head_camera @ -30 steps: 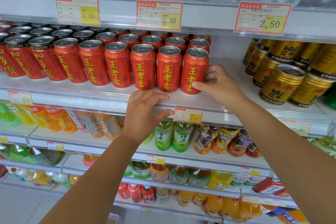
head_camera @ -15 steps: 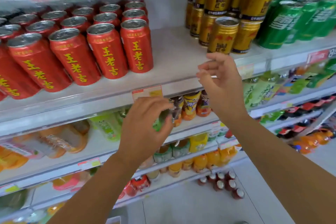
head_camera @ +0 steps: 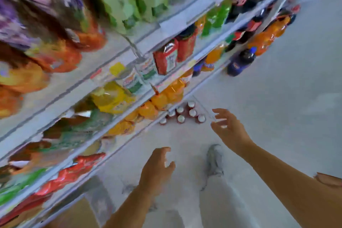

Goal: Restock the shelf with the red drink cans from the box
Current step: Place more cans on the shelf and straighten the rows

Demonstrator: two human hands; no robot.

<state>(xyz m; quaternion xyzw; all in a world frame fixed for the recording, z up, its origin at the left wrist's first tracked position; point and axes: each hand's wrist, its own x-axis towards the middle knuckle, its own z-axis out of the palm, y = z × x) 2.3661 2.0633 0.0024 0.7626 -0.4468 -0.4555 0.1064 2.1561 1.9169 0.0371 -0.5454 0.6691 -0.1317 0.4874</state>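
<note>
Here the view is badly blurred and tilted down. On the far left the shelves [head_camera: 118,52] run in tiers, packed with bottles in orange, green and red; the tier that takes the cans is not in view, so how full it is cannot be told. At the lower left a brown cardboard shape [head_camera: 77,214] sits against the shelf base and may be the box, though that is too smeared to settle. Next comes the left hand [head_camera: 157,168], low over the floor [head_camera: 296,116], fingers loosely curved, its grip empty. Beyond it the red cans [head_camera: 182,114] stand upright in a small cluster on the floor, right against the bottom shelf, silver tops showing. A grey shoe [head_camera: 214,161] is planted nearer the camera. The right hand [head_camera: 227,129] hangs just beside the cluster, fingers spread, its grip wide and holding nothing. My judgement: several cans are left to lift, so the restock is unfinished, and both hands look set to pick up
</note>
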